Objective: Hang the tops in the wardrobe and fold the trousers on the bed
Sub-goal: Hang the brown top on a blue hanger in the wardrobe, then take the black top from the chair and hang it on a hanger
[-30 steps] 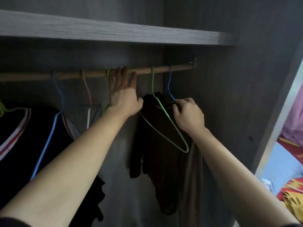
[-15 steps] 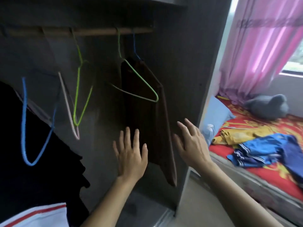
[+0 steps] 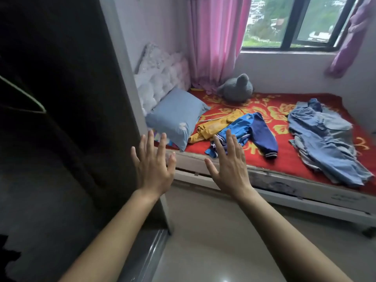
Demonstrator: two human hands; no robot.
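Both hands, left hand (image 3: 154, 166) and right hand (image 3: 230, 167), hover spread and empty before the bed (image 3: 284, 186). The blue top (image 3: 246, 132) lies nearest, beside the yellow garment (image 3: 211, 127); jeans (image 3: 325, 143) lie well apart. Best lift one garment only, by its shoulders.

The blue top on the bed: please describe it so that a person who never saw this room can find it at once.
Look at the bed with the red sheet under the window. Near its front edge, right of the pillow, lies the blue top. Bright blue with dark blue sleeves and striped cuffs, it partly covers the yellow garment; the jeans are paler denim.
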